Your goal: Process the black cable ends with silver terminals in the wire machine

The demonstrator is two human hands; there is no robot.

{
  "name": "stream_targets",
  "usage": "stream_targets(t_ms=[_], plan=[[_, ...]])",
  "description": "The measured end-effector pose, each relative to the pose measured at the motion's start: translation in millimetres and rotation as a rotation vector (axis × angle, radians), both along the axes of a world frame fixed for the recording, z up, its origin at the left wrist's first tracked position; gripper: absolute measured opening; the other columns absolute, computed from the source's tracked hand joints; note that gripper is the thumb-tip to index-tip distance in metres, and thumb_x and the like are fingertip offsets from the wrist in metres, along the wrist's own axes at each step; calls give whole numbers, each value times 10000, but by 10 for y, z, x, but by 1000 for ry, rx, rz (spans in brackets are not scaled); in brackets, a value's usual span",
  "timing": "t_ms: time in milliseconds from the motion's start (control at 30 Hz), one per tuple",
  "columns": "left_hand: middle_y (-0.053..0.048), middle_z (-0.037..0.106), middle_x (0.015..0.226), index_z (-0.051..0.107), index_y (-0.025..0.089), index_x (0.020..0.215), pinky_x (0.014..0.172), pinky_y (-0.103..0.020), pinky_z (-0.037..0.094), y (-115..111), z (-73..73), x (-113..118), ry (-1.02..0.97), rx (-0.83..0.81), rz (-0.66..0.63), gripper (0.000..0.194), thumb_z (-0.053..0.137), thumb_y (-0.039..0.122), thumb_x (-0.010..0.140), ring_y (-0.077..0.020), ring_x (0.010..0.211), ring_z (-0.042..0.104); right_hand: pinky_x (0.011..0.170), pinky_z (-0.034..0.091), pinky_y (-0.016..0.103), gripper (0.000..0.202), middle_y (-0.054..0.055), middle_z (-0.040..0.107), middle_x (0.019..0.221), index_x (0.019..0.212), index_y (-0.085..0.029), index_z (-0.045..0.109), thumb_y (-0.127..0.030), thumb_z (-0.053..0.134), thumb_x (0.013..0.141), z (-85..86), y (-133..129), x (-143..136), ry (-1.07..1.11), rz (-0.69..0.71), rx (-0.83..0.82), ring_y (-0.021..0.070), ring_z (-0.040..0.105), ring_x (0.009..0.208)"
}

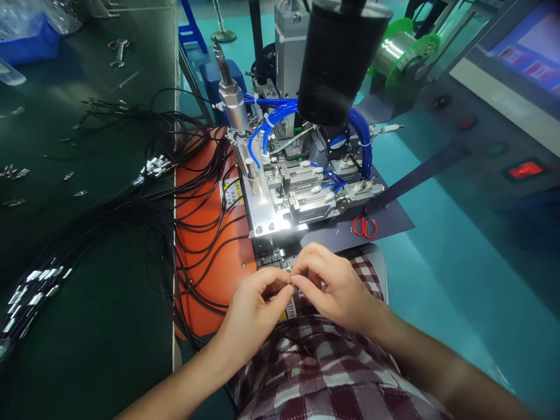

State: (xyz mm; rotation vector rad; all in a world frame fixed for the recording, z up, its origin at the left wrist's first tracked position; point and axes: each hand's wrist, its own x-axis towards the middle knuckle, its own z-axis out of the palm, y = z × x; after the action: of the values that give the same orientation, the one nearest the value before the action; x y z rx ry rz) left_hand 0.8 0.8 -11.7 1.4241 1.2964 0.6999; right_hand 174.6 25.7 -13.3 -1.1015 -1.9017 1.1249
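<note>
My left hand (pixel 262 294) and my right hand (pixel 329 284) meet in front of the machine, just above my lap. Thumb and forefinger of each are pinched together, and the fingertips nearly touch. Whatever lies between them is too small and too covered to name. Right beyond the fingers is the near end of the metal machine (pixel 266 213), with a small dark fixture (pixel 268 256) at its edge. Black cables (pixel 210 233) run across the orange surface (pixel 219 280) to the left of my hands; some pass behind my left wrist.
Bundled cables with shiny metal ends (pixel 39 286) lie on the dark table (pixel 109 350) at left, with a wrench (pixel 119 53) and blue bin (pixel 30 44) farther back. Red scissors (pixel 364 227) lie right of the machine. A black cylinder (pixel 339 64) hangs overhead, beside a wire spool (pixel 400 49).
</note>
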Motion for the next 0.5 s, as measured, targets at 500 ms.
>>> stream_targets(t_ms=[500], plan=[[27,604,652,674,164,763,532,-168,406,31,83,27,-134,-80,92,81,639,231,793,-83,577,502,472,325,218,113,-38,492,614,769,-156,580,-259,599,812,-60,-27,-39,279,-123,-536,78,407,508]])
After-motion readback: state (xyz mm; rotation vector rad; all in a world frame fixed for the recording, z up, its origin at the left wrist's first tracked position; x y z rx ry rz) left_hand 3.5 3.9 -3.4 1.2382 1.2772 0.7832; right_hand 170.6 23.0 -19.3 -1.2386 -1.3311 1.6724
